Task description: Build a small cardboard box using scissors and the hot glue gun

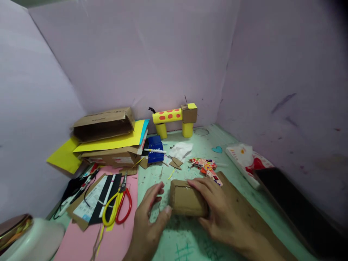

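My right hand grips the right end of a small brown cardboard box, with fingers over the top edge and thumb low at the near side. My left hand is at the box's left end, thumb and fingers apart; the thumb tip comes close to its lower left corner, and whether it touches I cannot tell. Right behind the box lies a patterned glue gun. Scissors with one yellow and one red handle rest on pink paper to the left.
A yellow, red-spotted cardboard animal stands by the back wall. Boxes and coloured paper are stacked at back left. A cardboard strip, a dark slab and a white packet lie right. Scraps and crumpled tissue lie mid-table.
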`<control>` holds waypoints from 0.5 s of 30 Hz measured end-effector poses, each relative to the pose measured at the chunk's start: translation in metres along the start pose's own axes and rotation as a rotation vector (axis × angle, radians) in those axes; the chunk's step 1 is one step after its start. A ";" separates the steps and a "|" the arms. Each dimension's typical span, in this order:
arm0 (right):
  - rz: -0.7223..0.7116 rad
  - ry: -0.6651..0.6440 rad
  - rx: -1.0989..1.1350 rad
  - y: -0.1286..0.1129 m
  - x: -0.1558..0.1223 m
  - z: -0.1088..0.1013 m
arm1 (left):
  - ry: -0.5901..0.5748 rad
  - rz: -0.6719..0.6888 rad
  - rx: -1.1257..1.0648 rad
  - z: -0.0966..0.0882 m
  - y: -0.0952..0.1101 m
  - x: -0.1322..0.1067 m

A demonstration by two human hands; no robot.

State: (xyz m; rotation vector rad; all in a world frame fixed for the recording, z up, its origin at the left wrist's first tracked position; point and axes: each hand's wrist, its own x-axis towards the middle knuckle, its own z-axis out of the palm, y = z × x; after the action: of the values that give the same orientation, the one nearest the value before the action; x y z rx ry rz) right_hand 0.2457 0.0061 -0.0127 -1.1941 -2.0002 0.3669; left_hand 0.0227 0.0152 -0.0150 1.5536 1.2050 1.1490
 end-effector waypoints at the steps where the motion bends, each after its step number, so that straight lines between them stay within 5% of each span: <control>1: 0.006 0.009 0.002 0.000 -0.001 0.002 | 0.002 0.032 0.067 0.001 0.003 -0.002; 9: 0.004 0.060 0.111 -0.005 -0.002 0.012 | 0.080 0.151 0.098 0.019 0.018 -0.012; 15: -0.195 0.154 -0.025 -0.012 0.001 0.011 | 0.160 -0.235 -0.371 0.021 0.032 -0.005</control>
State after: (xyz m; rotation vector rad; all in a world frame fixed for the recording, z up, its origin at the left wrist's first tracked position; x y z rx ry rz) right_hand 0.2296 0.0020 -0.0125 -0.9999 -1.9702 0.1477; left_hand 0.0491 0.0022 0.0102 1.0313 1.1634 1.2722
